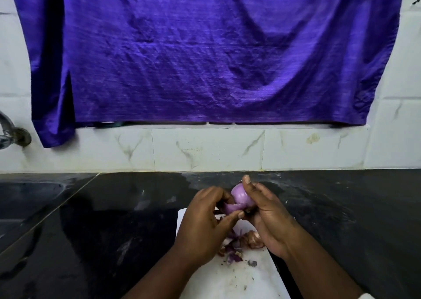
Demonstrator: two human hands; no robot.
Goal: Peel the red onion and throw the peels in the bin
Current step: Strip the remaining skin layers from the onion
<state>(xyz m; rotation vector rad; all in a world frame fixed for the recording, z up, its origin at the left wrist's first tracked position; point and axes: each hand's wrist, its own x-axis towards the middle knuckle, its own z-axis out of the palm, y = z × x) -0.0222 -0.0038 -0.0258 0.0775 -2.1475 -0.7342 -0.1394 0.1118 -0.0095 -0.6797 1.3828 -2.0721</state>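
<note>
Right hand (268, 219) cups small red onion (239, 196) above white cutting board (257, 276) w/ peel scraps (237, 246); left hand (202, 225) pinches loose skin flap (230, 207). Onion prob. light, firm, slick; skin thin, tears easily, so pinch near base.

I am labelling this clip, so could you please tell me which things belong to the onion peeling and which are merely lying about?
Job in hand: red onion, held by the right hand; peel strip, pinched by the left hand; peel pile on the white board.
Lying about: purple cloth; tap; sink.
</note>
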